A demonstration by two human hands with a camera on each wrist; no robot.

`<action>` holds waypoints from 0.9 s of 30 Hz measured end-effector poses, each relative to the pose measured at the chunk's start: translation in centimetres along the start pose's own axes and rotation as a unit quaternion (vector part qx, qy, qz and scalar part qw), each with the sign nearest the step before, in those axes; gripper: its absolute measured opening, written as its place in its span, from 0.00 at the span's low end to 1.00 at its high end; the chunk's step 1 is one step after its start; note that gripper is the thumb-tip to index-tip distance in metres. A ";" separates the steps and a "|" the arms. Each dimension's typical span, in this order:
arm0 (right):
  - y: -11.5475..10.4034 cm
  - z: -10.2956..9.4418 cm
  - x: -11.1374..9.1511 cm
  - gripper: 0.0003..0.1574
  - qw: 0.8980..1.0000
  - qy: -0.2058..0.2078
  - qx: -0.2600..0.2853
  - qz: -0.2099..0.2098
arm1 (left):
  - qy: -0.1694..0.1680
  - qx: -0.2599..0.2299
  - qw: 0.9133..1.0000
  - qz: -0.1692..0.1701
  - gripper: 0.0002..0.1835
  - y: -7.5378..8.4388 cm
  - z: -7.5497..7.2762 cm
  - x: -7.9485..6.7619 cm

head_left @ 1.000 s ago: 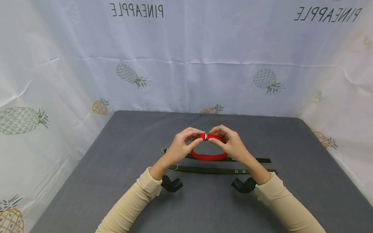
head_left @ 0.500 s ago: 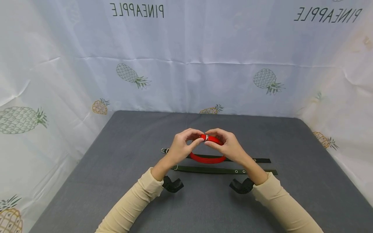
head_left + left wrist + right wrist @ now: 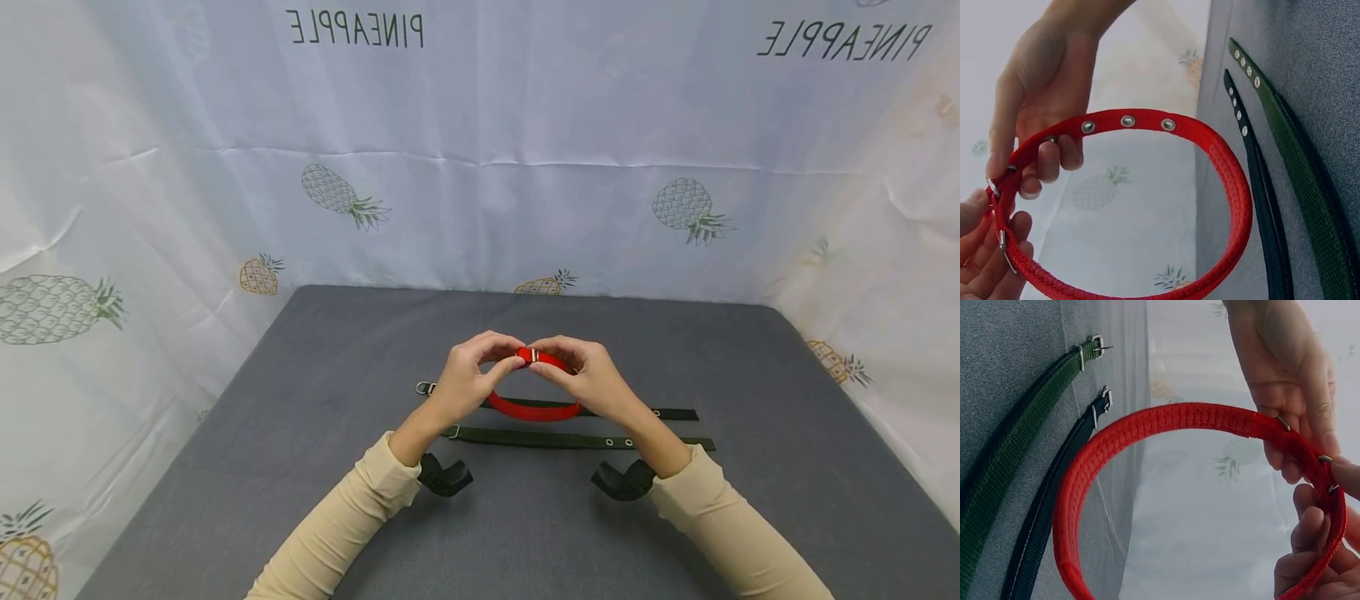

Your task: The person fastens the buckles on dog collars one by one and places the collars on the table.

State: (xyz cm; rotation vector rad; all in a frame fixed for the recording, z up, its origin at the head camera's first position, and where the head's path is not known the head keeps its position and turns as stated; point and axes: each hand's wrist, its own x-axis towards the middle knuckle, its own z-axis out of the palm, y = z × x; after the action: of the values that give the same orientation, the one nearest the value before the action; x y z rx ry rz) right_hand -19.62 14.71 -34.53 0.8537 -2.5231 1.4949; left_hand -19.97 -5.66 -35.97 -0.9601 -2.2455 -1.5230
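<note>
A red collar (image 3: 534,412) hangs as a loop above the table, held by both hands at its fastened top. My left hand (image 3: 467,379) pinches it just left of the silver metal fitting (image 3: 533,356). From the right, my right hand (image 3: 596,377) pinches the strap, its fingertips close to the left ones. In the left wrist view, metal-ringed holes (image 3: 1127,121) run along the strap and a silver buckle (image 3: 1005,250) shows by the left fingers. Quilted padding (image 3: 1179,415) lines the loop in the right wrist view.
Behind the loop, a black collar (image 3: 678,413) lies stretched out on the grey table (image 3: 360,350). A green collar (image 3: 525,437) lies parallel, nearer the person. Black wrist mounts (image 3: 446,477) stick out under the sleeves. A pineapple-print curtain (image 3: 480,225) surrounds the table.
My right hand has shifted slightly left and down, closer to the left hand. The red loop hangs a little lower. The two collars on the table have stayed put.
</note>
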 end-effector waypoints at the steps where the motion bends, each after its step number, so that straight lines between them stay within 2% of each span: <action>1: 0.0 0.0 0.0 0.16 1.000 0.000 -0.001 0.001 | 0.000 0.000 1.000 -0.001 0.11 0.0 0.0 0.0; 23: -0.3 0.4 0.3 0.18 1.000 0.003 0.002 0.009 | 0.009 0.019 1.000 0.023 0.10 -0.2 0.1 0.1; 27: -0.4 0.4 0.3 0.19 1.000 0.006 0.002 0.009 | 0.008 0.019 1.000 0.014 0.10 -0.1 0.0 0.1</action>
State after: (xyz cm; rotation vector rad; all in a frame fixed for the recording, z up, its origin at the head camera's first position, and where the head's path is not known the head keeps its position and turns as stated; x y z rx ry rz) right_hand -19.59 14.08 -34.38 0.8206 -2.5271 1.5062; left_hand -20.12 -5.63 -36.03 -0.9607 -2.2322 -1.4651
